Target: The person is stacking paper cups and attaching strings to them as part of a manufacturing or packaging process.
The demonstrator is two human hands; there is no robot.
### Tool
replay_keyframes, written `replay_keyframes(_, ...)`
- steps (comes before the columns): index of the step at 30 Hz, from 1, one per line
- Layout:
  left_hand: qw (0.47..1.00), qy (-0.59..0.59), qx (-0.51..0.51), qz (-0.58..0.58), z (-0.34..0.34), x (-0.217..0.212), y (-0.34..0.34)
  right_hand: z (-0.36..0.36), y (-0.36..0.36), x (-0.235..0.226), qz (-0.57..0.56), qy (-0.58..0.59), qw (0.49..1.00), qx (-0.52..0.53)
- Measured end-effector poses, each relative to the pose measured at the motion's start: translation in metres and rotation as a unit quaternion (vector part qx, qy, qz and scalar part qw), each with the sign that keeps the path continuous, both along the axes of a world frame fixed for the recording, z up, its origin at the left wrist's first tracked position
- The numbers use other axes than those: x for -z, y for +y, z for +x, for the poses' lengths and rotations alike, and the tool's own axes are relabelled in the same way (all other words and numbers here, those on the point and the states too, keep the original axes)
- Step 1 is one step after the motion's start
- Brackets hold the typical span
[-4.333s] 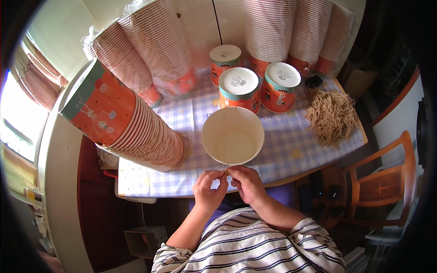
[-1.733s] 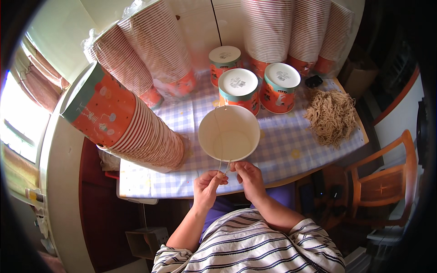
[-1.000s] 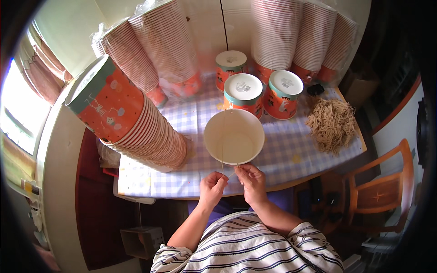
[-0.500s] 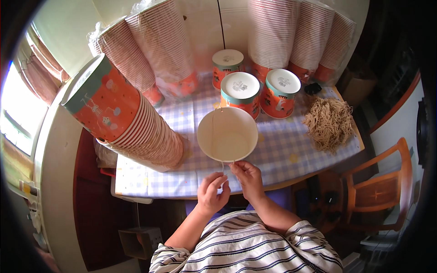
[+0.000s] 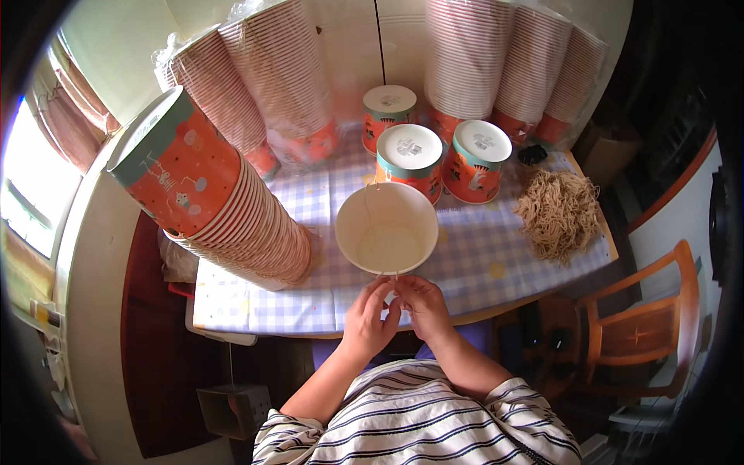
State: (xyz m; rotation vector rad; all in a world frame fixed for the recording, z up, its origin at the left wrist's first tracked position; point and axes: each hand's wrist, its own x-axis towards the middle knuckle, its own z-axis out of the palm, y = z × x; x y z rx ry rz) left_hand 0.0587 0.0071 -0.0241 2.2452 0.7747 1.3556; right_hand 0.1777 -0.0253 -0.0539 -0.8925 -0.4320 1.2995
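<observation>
A paper bucket (image 5: 387, 232) with a pale inside stands on the checked cloth, its mouth turned up toward me. A thin cord (image 5: 366, 211) hangs from its far rim down the inner wall. At the near rim, my left hand (image 5: 370, 319) pinches a cord end with its fingertips. Close against it, my right hand (image 5: 425, 306) has thumb and finger closed on the cord at the same rim. The fingertips of both hands nearly meet, and they hide the cord's ends and any knot.
A tall leaning stack of orange buckets (image 5: 240, 209) stands at left. Upturned buckets (image 5: 409, 149) sit behind the pale one. Wrapped bucket stacks (image 5: 465, 62) line the wall. A heap of tan cords (image 5: 559, 213) lies at right, near a wooden chair (image 5: 643, 333).
My left hand has moved up and to the right, closing in on my right hand at the bucket's near rim. The bucket stays in place.
</observation>
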Motion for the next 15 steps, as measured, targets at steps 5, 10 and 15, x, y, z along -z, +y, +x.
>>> replay_keyframes(5, 0.992, 0.012, -0.021, -0.122, -0.002, -0.004, 0.0, 0.005, -0.003, -0.003, -0.012, -0.006, 1.0, 0.002)
replay_keyframes(10, 0.992, 0.003, -0.023, -0.123, -0.004, 0.007, 0.003, -0.002, -0.004, -0.012, 0.029, -0.088, 0.994, 0.053)
replay_keyframes(15, 0.998, 0.02, -0.035, -0.048, -0.004, 0.01, 0.003, -0.01, -0.002, 0.0, 0.063, -0.165, 0.982, 0.073)
